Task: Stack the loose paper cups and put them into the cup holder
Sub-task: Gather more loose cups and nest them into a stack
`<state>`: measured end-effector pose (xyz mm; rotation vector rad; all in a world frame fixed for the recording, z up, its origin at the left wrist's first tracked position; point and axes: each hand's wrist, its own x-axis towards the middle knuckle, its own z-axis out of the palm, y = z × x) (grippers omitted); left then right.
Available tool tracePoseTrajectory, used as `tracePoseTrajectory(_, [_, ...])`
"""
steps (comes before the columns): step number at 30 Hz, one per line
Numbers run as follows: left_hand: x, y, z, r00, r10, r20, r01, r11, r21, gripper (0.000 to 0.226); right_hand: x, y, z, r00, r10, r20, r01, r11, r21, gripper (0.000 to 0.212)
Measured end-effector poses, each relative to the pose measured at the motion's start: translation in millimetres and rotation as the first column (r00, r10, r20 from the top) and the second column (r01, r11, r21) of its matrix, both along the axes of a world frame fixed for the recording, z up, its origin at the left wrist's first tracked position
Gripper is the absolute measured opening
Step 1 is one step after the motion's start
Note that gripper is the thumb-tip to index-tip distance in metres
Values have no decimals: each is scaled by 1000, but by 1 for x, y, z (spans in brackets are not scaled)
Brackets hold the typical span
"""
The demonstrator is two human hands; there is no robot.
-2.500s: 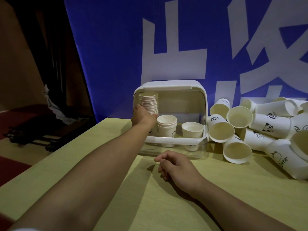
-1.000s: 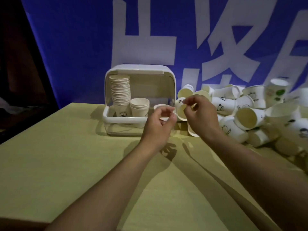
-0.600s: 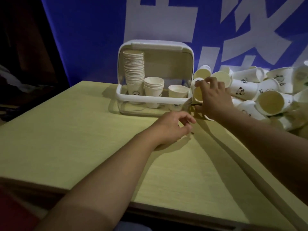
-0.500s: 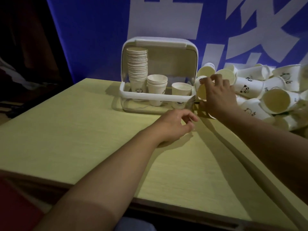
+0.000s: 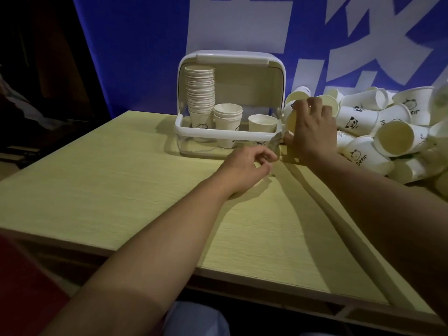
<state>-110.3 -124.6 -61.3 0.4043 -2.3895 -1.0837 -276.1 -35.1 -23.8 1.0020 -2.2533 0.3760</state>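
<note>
— White paper cup, where is it?
— On its side just right of the cup holder, right hand curled round it.
— The left hand?
— Loosely curled on the table, holding nothing.

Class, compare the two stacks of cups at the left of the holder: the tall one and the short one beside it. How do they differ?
The tall stack holds many cups and nearly reaches the cup holder lid; the short stack holds only a few. The tall stack stands leftmost, the short stack in the middle. Both are white, upright and open end up.
</note>
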Motion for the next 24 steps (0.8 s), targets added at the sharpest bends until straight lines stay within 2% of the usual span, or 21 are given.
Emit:
tracePoseTrajectory(5, [0, 2, 2, 994, 49, -100, -53, 998, -40, 33, 25, 24, 4, 989, 120, 82, -108, 985, -131, 68])
tracePoseTrajectory(7, [1, 5, 5, 982, 76, -175, -107, 980, -170, 55, 41, 40, 4, 963, 225, 149, -185, 953, -241, 70])
tracePoseTrajectory(9, [1, 13, 8, 973, 68, -220, -146, 919, -365, 81, 62, 63, 4, 918, 328, 222, -231, 899, -372, 69])
tracePoseTrajectory(11, [1, 29, 12, 970, -3, -243, -136, 824, -550, 96, 83, 92, 5, 884, 385, 264, -240, 859, -453, 68])
tracePoseTrajectory(13, [-4, 52, 15, 955, -128, -268, -85, 747, -659, 101, 99, 123, 5, 869, 402, 288, -229, 844, -485, 64])
tracePoseTrajectory(16, [-12, 97, 16, 916, -288, -281, 6, 708, -706, 99, 110, 169, 2, 857, 378, 351, -177, 855, -487, 60])
tracePoseTrajectory(20, [-24, 158, 23, 879, -423, -218, 199, 742, -640, 95, 113, 228, -1, 862, 290, 415, -66, 877, -476, 58])
tracePoseTrajectory(24, [-48, 208, 28, 821, -541, -185, 334, 716, -613, 84, 116, 288, -4, 907, 169, 385, 47, 869, -493, 58])
